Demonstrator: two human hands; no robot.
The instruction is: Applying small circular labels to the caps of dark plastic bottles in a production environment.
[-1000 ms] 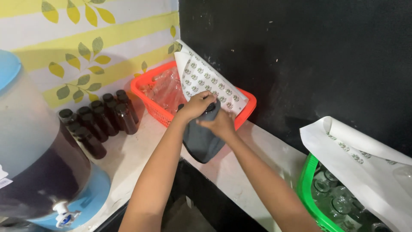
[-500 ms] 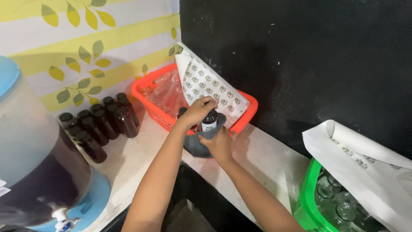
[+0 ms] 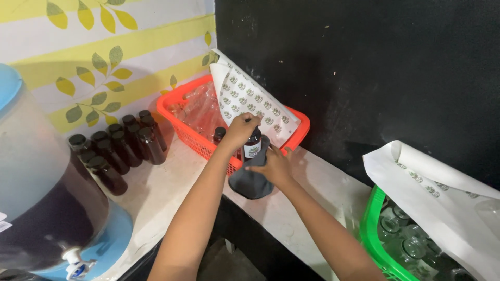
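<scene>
My left hand (image 3: 240,130) grips the top of a small dark brown bottle (image 3: 253,145) with a black cap and a white label, held upright at the near rim of the orange basket (image 3: 182,127). My right hand (image 3: 275,165) lies over a dark grey cloth (image 3: 250,179) that hangs from the counter edge just below the bottle. Another capped brown bottle (image 3: 219,135) stands inside the basket beside my left hand. A sheet of round printed stickers (image 3: 250,101) leans in the basket against the black wall.
Several filled brown bottles (image 3: 117,148) stand in a cluster on the white counter (image 3: 166,187) at left. A large dispenser with a blue base and tap (image 3: 47,208) stands at the near left. A green basket (image 3: 375,234) of clear glass bottles, partly covered by white sticker sheets (image 3: 442,187), sits at right.
The bottle was wrapped in the grey cloth under both hands. Now it is out of the cloth, lifted toward the orange basket by my left hand, while the right hand stays on the cloth.
</scene>
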